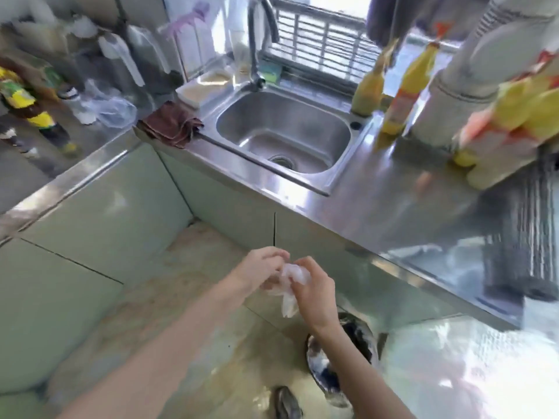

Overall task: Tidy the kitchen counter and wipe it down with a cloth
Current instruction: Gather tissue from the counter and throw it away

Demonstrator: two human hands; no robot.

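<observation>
Both my hands are held low over the floor, in front of the cabinet doors. My left hand and my right hand both pinch a crumpled clear plastic bag, which hangs down between them. A dark brown cloth lies folded on the steel counter's corner, left of the sink. The steel counter runs to the right of the sink, well above my hands.
Yellow bottles and a yellow-orange package stand right of the sink near a pipe. Jars, bottles and a clear bag crowd the left counter. A tap rises behind the sink. A black-lined bin sits on the floor below my right wrist.
</observation>
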